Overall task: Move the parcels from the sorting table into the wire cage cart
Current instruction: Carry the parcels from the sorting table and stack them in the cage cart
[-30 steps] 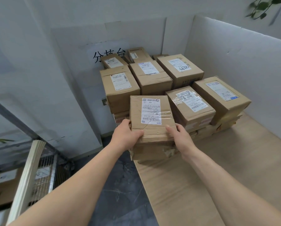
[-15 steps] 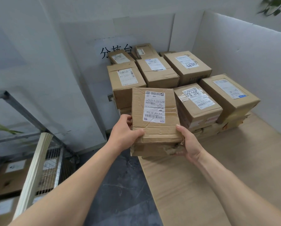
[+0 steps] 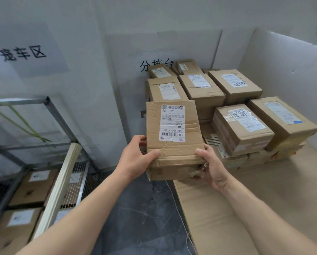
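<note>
Head view: we are gripping a creased parcel (image 3: 173, 137) at its near corners, left hand (image 3: 135, 157) and right hand (image 3: 212, 166) each curling thumb over and fingers under, supporting its torn near face. It is hovering over the left edge of the sorting table (image 3: 246, 199); the wire cage cart (image 3: 49, 107) is waiting left, across open floor (image 3: 144, 218).

The room between the fingers of the left hand (image 3: 135, 159) and the right hand (image 3: 213, 166) is filled by the held parcel (image 3: 174, 133). Beyond the fingertips the way is blocked by stacked parcels (image 3: 240, 129), which are packed close on the right as well. Below the right fingers, bare sorting table (image 3: 255, 208) is left free. Left of the left fingers, open air above the floor (image 3: 144, 218) is bounded by the wire cage cart (image 3: 25, 101), whose near side is crossed by a leaning pale board (image 3: 60, 183).
</note>
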Available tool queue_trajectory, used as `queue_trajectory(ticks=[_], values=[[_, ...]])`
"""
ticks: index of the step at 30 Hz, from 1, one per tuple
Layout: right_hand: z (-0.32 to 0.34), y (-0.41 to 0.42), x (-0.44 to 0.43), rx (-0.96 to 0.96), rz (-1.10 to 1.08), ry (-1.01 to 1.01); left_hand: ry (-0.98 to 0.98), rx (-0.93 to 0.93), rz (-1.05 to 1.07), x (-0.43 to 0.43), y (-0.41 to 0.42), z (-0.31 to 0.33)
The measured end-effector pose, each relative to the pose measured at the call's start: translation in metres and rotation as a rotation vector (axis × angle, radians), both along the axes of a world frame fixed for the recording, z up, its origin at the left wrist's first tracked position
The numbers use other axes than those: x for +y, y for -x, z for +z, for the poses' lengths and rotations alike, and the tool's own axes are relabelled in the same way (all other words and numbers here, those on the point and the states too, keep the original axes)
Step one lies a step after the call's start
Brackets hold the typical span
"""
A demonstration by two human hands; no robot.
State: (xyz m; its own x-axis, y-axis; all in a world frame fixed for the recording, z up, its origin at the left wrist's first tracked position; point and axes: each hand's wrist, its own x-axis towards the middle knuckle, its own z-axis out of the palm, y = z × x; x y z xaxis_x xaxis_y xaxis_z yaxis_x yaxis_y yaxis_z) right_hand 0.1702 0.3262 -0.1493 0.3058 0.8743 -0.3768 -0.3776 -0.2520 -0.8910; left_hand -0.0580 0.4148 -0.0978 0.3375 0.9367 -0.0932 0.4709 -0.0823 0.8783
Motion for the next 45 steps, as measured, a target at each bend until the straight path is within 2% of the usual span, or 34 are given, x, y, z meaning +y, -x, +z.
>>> queue_trajectory(ticks=[10, 15, 22, 35, 45], values=[[0.016, 0.106, 0.026, -0.028, 0.170, -0.019, -0.223, 0.227, 0.089, -0.001, 0.141, 0.009], [0.025, 0.181, 0.042, -0.088, 0.203, -0.016, -0.230, 0.277, 0.170, -0.001, 0.227, 0.008], [0.032, 0.288, 0.069, -0.145, 0.368, -0.048, -0.223, 0.306, 0.277, -0.011, 0.339, 0.009], [0.030, 0.476, 0.137, -0.067, 0.785, -0.036, -0.192, 0.314, 0.664, -0.049, 0.510, 0.006], [0.020, 0.613, 0.195, -0.124, 1.218, -0.058, -0.061, 0.408, 1.057, -0.080, 0.593, -0.009]])
